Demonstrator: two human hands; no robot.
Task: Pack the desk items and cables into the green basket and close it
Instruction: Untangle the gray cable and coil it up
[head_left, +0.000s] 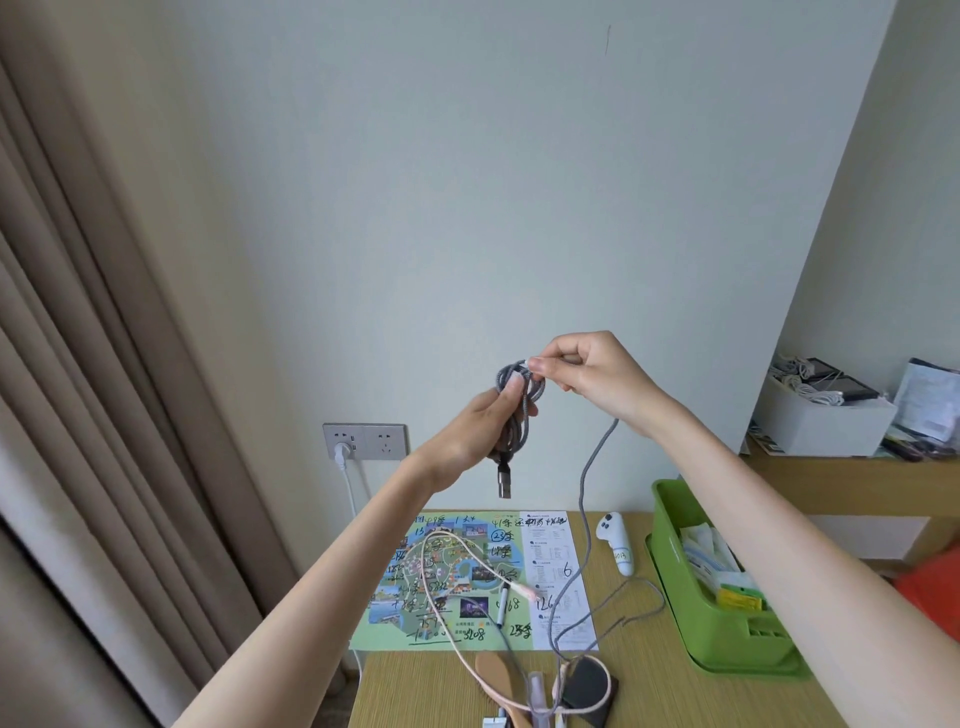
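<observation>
While the left hand (478, 431) grips the loops of the grey cable (519, 415) above the desk (649, 691) and the right hand (587, 379) pinches the strand at the coil's top, the step in hand looks like winding it for packing. The next move likely calls for drawing in the loose tail, which trails across the desk near the uncovered green basket (670, 519). The cable looks braided and limp, a dark USB plug dangling below the coil.

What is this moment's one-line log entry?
phase: coiling | left hand: holds coiled grey braided cable | right hand: pinches cable loop | green plastic basket: open, partly filled
</observation>
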